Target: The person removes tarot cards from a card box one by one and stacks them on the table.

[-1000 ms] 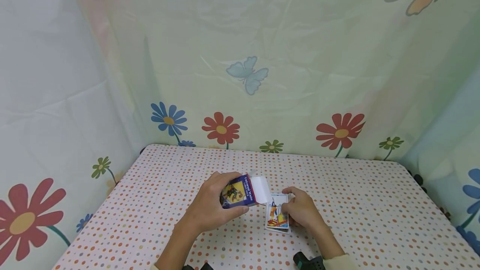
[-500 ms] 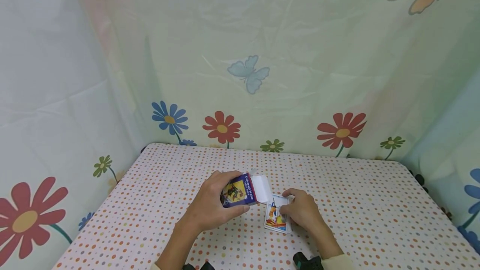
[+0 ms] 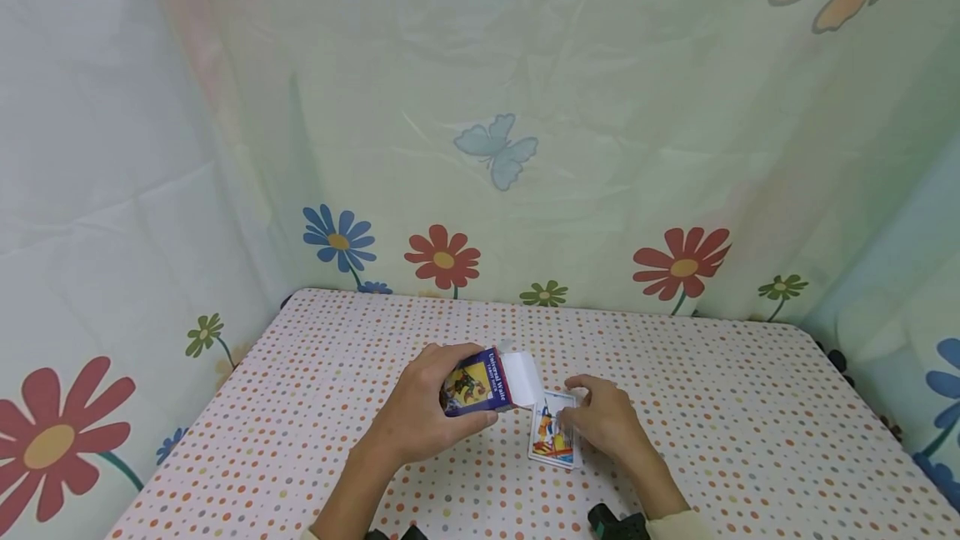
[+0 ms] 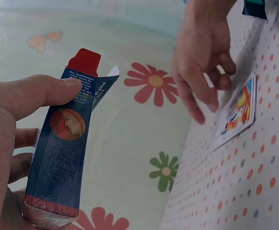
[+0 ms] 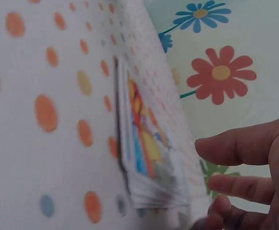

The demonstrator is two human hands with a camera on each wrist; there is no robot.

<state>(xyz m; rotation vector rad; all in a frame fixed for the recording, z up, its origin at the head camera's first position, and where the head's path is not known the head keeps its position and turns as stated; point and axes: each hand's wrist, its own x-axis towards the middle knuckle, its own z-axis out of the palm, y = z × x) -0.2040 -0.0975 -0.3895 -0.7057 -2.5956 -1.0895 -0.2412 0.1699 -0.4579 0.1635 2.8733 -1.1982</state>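
Observation:
My left hand [image 3: 416, 402] grips a blue tarot card box [image 3: 472, 386], thumb on one side and fingers on the other. The box's white flap [image 3: 522, 379] hangs open to the right; in the left wrist view a red tab [image 4: 86, 61] shows at that end. Close by, a small stack of tarot cards [image 3: 551, 444] lies face up on the table, a colourful picture on top. Over the stack's right edge hovers my right hand [image 3: 609, 421]. Its fingers [image 5: 240, 143] are loosely bent and stand apart from the cards in the right wrist view.
A dotted cloth [image 3: 375, 323] covers the table. Behind it hangs a curtain [image 3: 600, 148] printed with flowers and butterflies. A dark wrist device [image 3: 618, 523] sits by the right sleeve.
The right hand has let go of the cards and stays just beside them. The stack has become more even and lies flat. The left hand and box have hardly moved.

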